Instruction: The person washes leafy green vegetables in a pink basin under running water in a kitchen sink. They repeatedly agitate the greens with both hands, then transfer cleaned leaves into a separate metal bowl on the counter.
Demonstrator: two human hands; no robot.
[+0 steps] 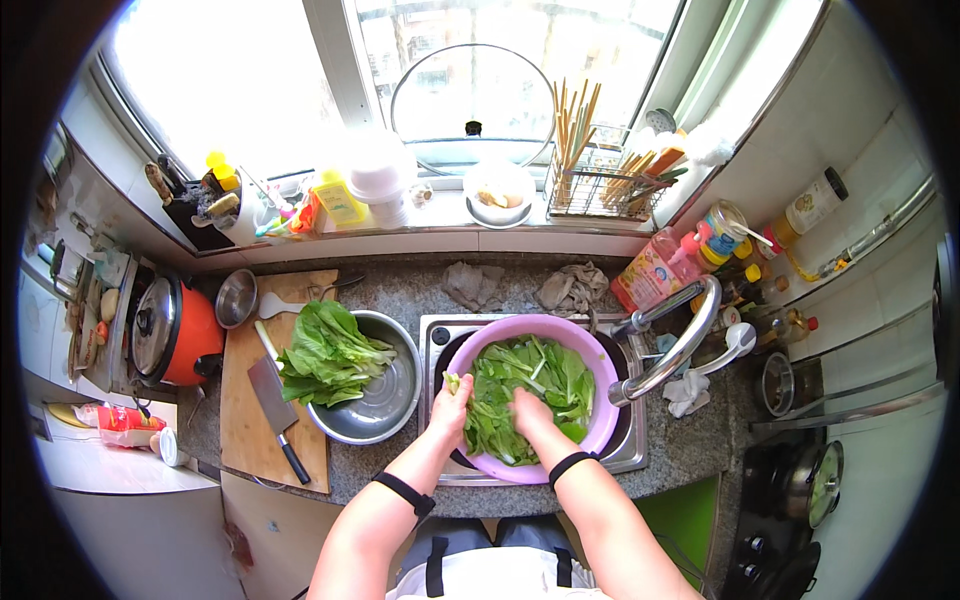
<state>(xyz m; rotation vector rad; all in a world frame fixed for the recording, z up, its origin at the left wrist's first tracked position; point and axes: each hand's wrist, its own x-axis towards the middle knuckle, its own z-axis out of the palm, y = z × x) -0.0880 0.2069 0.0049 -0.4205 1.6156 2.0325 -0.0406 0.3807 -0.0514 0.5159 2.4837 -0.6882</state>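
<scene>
A pink plastic basin (535, 324) sits over the sink, filled with loose green leafy vegetables (559, 379). At the basin's left rim, my left hand (450, 405) grips a few leafy stalks (452, 382), their pale ends poking up past the thumb. My right hand (531, 414) reaches down among the leaves near the basin's middle; its fingertips are blurred and partly hidden by greens. Left of the sink, a stainless steel bowl (367, 427) holds a pile of leafy greens (326, 356) that spills over its left side.
A cleaver (271, 394) lies on the wooden cutting board (244, 442). The chrome faucet (694, 345) arches toward the basin's right rim. Crumpled rags (574, 287) lie behind the metal sink (637, 442). A red cooker (184, 337) stands far left, a lidded pot (821, 484) far right.
</scene>
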